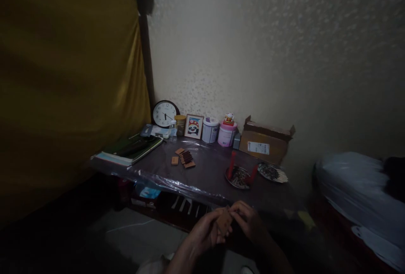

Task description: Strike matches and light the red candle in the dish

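Below the front edge of the table, my left hand (pixel 207 227) grips a small brown square piece (pixel 224 221) with a few darker marks on its face. Close against it is my right hand (pixel 247 219), thumb and fingers pinched together at the upper edge of the piece. What lies between those fingertips is too small and dim to make out. On the tabletop, more brown squares (pixel 175 161) of the same look lie beside a row of thin dark sticks (pixel 186 157).
Nearest my hands, a round plate (pixel 238 187) bears two red candles (pixel 232 164). Another plate (pixel 267 171) holds pale sticks. Along the wall stand a clock (pixel 165 113), a framed panda picture (pixel 193 127), tubs (pixel 210 130) and a cardboard box (pixel 264 143). Books (pixel 129 150) lie left.
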Motion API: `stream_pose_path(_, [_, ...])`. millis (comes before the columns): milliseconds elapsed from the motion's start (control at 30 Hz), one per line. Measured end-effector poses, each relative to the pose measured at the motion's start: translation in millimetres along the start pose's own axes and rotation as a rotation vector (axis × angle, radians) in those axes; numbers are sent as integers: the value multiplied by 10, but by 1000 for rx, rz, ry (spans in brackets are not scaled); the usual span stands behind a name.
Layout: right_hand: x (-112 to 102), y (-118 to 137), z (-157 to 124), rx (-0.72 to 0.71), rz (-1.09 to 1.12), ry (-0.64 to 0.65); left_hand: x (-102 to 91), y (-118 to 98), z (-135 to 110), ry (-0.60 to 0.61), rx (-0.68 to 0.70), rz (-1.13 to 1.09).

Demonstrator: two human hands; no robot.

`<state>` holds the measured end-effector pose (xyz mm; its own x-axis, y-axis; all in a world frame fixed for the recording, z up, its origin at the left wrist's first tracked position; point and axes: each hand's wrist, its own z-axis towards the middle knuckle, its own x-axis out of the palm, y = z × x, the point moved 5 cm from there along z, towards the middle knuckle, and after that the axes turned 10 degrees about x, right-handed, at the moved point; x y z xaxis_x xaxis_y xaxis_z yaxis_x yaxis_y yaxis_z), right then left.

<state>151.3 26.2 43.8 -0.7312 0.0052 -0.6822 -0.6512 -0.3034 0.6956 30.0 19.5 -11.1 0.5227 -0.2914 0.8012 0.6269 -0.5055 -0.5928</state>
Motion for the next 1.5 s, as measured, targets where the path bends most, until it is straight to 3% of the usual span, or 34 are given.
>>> stream_pose_path(700, [-106,-63,-72,90,108,2,63,-5,-40,27,-4,-33])
stream_pose_path(1000, [-117,-71,39,123,93,0,86,-73,-23,42,79,-117])
stream_pose_path(1267, [-206,-157,77,92,219,-57,66,-126,-15,52,129,-173])
stream_pose_path(1500, [-133,-240,72,285,409,-154,135,-201,-82,81,158,-203])
